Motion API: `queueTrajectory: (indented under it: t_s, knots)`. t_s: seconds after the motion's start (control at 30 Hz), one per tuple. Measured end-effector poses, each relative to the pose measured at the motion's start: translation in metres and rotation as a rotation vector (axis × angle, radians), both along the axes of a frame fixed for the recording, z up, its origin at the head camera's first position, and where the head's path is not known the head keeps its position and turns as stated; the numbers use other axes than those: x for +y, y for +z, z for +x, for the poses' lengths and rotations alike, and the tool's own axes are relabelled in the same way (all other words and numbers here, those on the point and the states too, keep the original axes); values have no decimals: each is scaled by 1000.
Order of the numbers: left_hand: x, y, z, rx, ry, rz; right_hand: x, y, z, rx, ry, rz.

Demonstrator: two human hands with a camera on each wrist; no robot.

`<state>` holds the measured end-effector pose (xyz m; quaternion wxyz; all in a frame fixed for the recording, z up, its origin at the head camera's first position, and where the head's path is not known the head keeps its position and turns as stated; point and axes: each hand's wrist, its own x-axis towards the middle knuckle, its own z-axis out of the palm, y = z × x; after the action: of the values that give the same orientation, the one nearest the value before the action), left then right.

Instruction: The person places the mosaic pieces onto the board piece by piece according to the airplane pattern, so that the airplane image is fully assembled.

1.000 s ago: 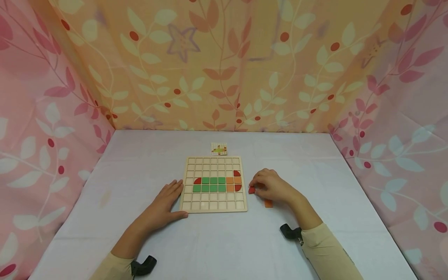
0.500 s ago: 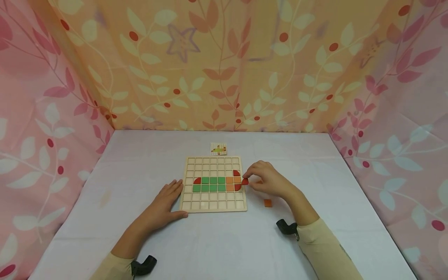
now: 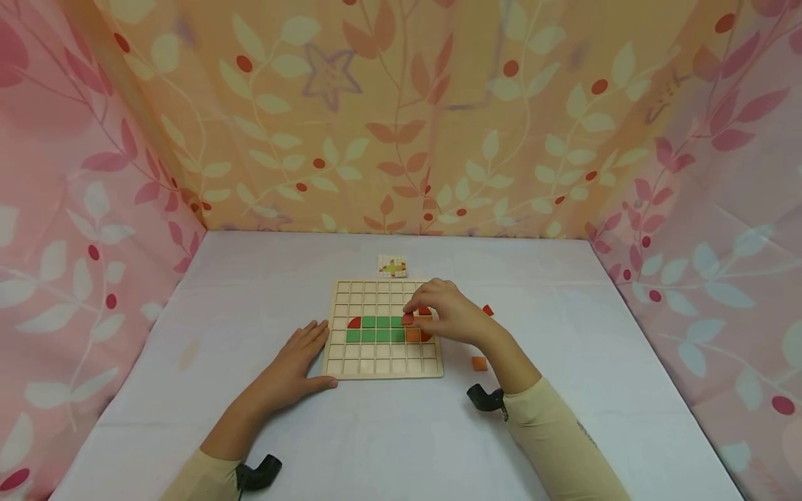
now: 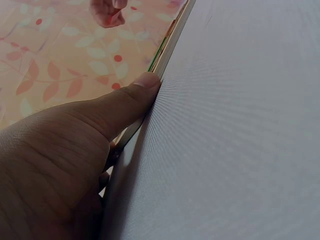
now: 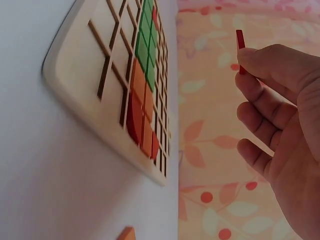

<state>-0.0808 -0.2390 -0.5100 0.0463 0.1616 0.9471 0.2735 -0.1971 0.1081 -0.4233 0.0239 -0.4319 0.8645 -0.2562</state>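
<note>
A wooden grid board (image 3: 376,367) lies on the table, bearing a row of green square tiles (image 3: 382,329), orange square tiles (image 3: 412,335) and red rounded tiles (image 3: 354,323). My right hand (image 3: 447,311) is over the right part of the board. Between its thumb and index finger it pinches a small red tile (image 5: 240,37), raised above the board; the other fingers curl loosely. Flat beside the board's left side rests my left hand (image 3: 289,369), fingers along the edge. In the left wrist view its thumb (image 4: 135,95) touches the board's front edge.
A small picture card (image 3: 392,266) with a coloured pattern lies behind the board. To the right on the white tablecloth (image 3: 388,438) lie a loose orange tile (image 3: 479,363) and a red tile (image 3: 488,309). Patterned curtains (image 3: 401,125) enclose the table's back and sides.
My right hand has lifted the red tile from the table right of the board and carried it left over the board. The left hand has stayed in place.
</note>
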Motion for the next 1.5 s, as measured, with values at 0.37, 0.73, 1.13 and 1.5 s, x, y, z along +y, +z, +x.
queueTrajectory:
  t_s: [0.37, 0.73, 1.13, 1.5]
  knots:
    - [0, 2, 0, -6, -8, 16, -40, -5, 1, 22, 58, -24]
    - [-2, -1, 0, 40, -24, 29, -73, -16, 3, 65, 71, -21]
    - [-3, 1, 0, 26, -28, 11, -107, -33, 6, 53, 49, 85]
    - [-4, 3, 0, 7, -42, 22, -131, -42, 10, 40, -25, 172]
